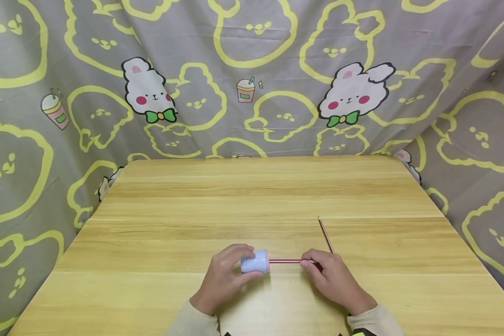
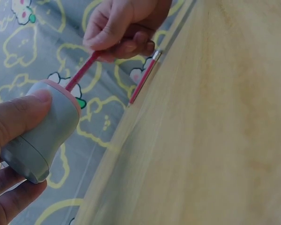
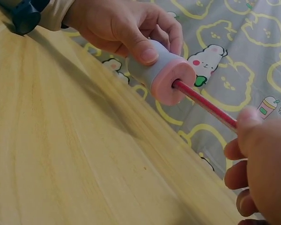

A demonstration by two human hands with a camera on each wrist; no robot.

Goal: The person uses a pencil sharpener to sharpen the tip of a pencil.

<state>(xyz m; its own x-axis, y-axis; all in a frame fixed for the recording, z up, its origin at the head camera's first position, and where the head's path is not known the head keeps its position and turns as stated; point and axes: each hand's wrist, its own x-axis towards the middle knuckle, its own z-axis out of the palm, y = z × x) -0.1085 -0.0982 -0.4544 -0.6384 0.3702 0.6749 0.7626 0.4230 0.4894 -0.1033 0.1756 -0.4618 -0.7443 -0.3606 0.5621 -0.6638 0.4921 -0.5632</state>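
Observation:
My left hand (image 1: 228,270) grips a light blue pencil sharpener (image 1: 254,262) with a pink end, thumb on one side and fingers on the other. A red pencil (image 1: 284,261) reaches into the round hole in the sharpener's pink face (image 3: 166,89). My right hand (image 1: 333,280) pinches that pencil near its outer end, between thumb and index finger, in line with the sharpener. The pencil's inner end is hidden inside the sharpener. Both hands are held over the front part of the table. A second red pencil (image 1: 326,235) lies on the table just beyond my right hand.
The wooden table (image 1: 252,200) stretches away from me to a grey curtain (image 1: 235,112) with yellow outlines and white rabbits, which hangs behind it and along both sides. In the right wrist view a dark band (image 3: 27,16) sits at the left sleeve.

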